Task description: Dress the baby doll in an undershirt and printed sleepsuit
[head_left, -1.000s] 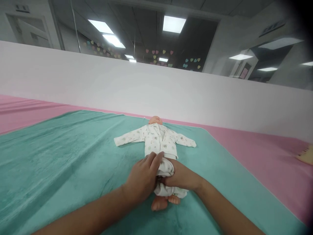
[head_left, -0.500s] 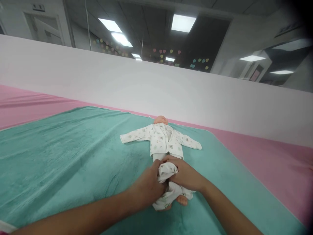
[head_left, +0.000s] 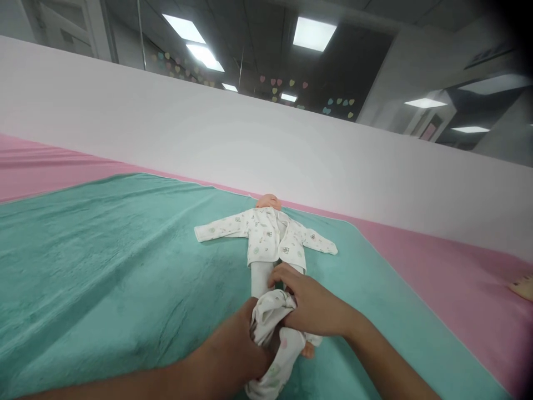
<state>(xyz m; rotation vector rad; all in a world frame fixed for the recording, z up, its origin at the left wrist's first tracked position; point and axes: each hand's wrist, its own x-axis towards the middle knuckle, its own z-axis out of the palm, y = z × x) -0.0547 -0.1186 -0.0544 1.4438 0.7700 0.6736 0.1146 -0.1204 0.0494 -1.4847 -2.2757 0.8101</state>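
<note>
Soft white cotton baby trousers [head_left: 272, 369] bunch limp and light, easiest held at the gathered folds, where the left hand [head_left: 233, 350] and right hand [head_left: 310, 305] each close around the cloth.

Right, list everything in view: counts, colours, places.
baby doll: one, peach, on its back on the towel
baby jacket: one, white with small prints, on the doll, sleeves spread
baby trousers: one pair, white with small prints, bunched at the doll's legs
towel: one, teal, under the doll
sheet: one, pink, beyond and beside the towel
wall panel: one, white, beyond the sheet
heart stickers: many, pastel, in the distance
ceiling lights: several, white, overhead
left hand: one, gripping the trousers
right hand: one, on the trousers
</note>
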